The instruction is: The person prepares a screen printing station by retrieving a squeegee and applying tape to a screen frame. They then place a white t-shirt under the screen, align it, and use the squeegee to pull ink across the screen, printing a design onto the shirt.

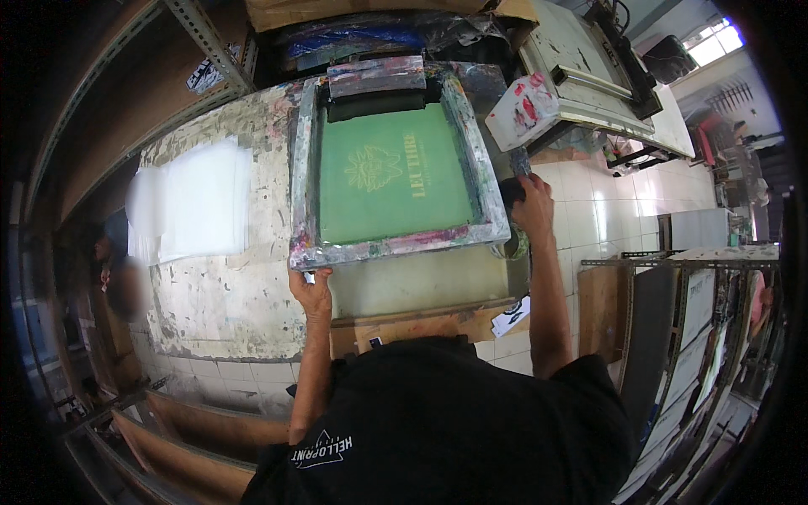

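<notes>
A silk-screen printing frame (396,244) with paint-smeared edges stands tilted over the table in front of me. Its green mesh (379,206) carries a pale emblem and lettering. My left hand (313,295) is closed on the frame's near left corner. A squeegee (376,77) with a stained grip lies across the far end, above a dark band of ink (379,105). To the right of the frame, my right hand (534,206) has its fingers curled round a dark, narrow bar (522,160). What the bar belongs to is hard to make out.
A stack of white sheets (202,198) lies on the stained table (278,311) at left. A white panel with red stains (523,109) juts out beyond my right hand, beside a machine (581,59). Metal racks stand left and right. A wooden ledge (429,324) runs nearest me.
</notes>
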A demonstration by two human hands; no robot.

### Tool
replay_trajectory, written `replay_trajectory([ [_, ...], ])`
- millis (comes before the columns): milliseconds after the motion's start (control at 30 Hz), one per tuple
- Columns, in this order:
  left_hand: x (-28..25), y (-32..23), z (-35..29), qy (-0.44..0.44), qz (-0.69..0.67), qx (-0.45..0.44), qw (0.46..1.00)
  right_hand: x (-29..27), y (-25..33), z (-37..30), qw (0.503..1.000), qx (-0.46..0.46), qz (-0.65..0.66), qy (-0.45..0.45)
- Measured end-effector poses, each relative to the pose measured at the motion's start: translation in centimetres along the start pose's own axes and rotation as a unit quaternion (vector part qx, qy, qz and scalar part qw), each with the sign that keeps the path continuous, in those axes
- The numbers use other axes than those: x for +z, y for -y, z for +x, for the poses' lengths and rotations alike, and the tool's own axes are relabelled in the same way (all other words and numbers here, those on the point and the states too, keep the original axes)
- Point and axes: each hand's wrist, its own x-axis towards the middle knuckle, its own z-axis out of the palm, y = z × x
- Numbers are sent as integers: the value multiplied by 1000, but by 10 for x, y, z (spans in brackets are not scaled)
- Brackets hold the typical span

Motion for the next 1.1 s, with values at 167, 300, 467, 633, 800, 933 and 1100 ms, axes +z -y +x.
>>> replay_trajectory([
  [167,3,19,-12,-9,-39,-25,999,-10,-3,-60,989,96,53,97],
  [300,0,26,-16,-3,35,1,999,-24,-13,-93,970,132,102,180],
  [467,-6,34,-18,4,78,16,997,-59,-4,-90,956,113,77,259],
  [633,-8,35,-18,25,121,23,992,-95,81,-1,975,60,179,113],
  [800,-7,25,-16,36,140,27,989,-7,171,127,959,-213,184,-15],
  [933,-6,11,-13,40,189,55,980,76,218,221,955,-292,46,-27],
  [1100,-10,6,-9,50,193,64,978,108,234,278,945,-294,-59,132],
])
